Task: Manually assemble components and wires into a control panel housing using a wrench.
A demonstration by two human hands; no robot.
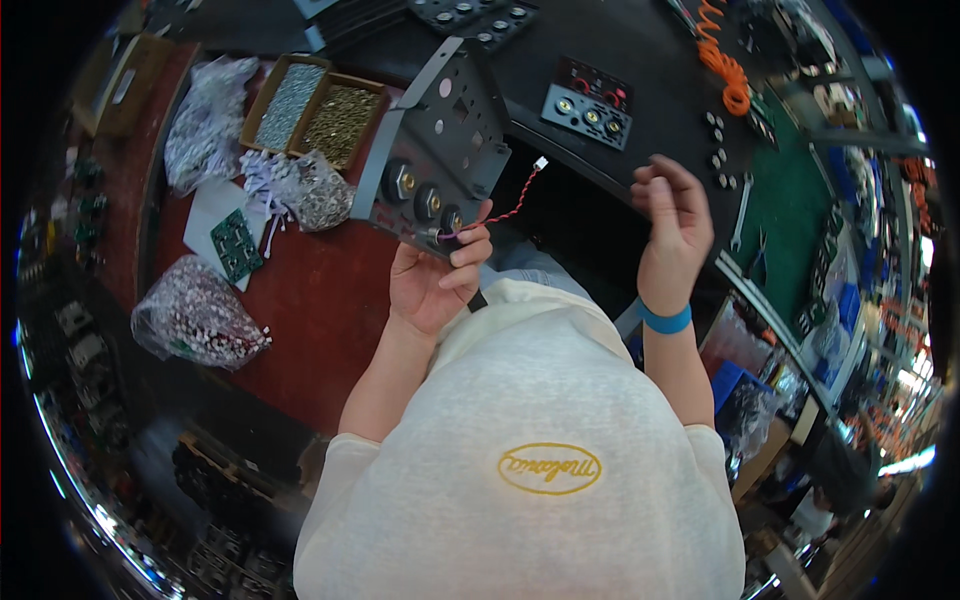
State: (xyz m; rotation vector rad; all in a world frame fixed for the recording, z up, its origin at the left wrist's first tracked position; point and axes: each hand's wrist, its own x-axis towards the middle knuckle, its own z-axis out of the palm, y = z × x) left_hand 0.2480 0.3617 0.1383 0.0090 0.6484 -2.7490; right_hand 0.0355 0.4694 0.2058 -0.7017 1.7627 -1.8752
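Note:
My left hand point(437, 285) grips the lower end of a black metal housing point(470, 130), holding it tilted up over the table's front edge. The housing has cut-out holes and a row of round black jacks point(428, 202) with brass-coloured centres. A twisted red-and-black wire point(520, 198) runs out past my left fingertips and ends in a small white connector point(541, 163), which hangs free. To the right, my right hand point(676, 235) is raised apart from the housing, fingers loosely bent, with nothing visible in it. A blue band point(666, 318) circles that wrist.
Another panel with jacks point(588, 103) lies on the dark table. At left are boxes of silver screws point(290, 105) and brass-coloured screws point(340, 122), plastic bags of small parts point(200, 310) and a green circuit board point(236, 246). A wrench point(741, 212) and orange coiled hose point(725, 75) lie at right.

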